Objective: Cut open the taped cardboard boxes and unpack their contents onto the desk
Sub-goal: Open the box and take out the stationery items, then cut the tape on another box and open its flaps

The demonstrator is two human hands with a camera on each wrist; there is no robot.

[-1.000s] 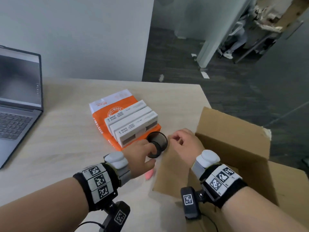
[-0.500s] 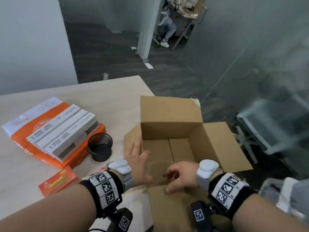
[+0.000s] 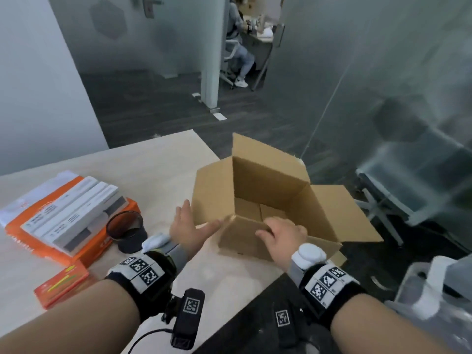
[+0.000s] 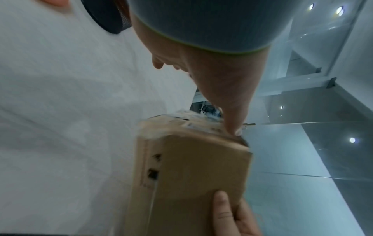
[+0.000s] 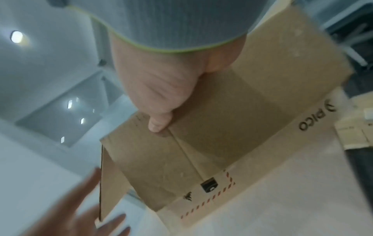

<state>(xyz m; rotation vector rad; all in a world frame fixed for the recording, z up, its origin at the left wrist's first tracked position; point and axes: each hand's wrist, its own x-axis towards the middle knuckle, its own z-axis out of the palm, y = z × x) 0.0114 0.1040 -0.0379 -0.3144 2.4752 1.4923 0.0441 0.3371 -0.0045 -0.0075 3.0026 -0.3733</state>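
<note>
Cardboard box (image 3: 268,200) open at the counter's (image 3: 158,159) right edge, partly overhanging; flaps splayed, interior apparently empty as far as visible. Right hand (image 3: 283,236) gripping the near wall, fingers over the rim, thumb pressed on the outer face in the right wrist view. Left hand (image 3: 190,226) flat and spread, holding nothing, thumb tip touching the box's near left corner.

Already unpacked to the left: orange paper ream (image 3: 76,241) carrying white slim boxes (image 3: 74,213), black mesh cup (image 3: 126,231) just beside it, small orange packet (image 3: 61,282) nearer the body.

Step in hand, by judgement: removal of the emptied box. Recommended: check of the bottom before clearing; left hand closed on the opposite wall for a two-sided hold; lift straight up and away rightward, clear of the mesh cup. Risk: one-sided grip on thin wall, with buckling or tipping off the edge.
</note>
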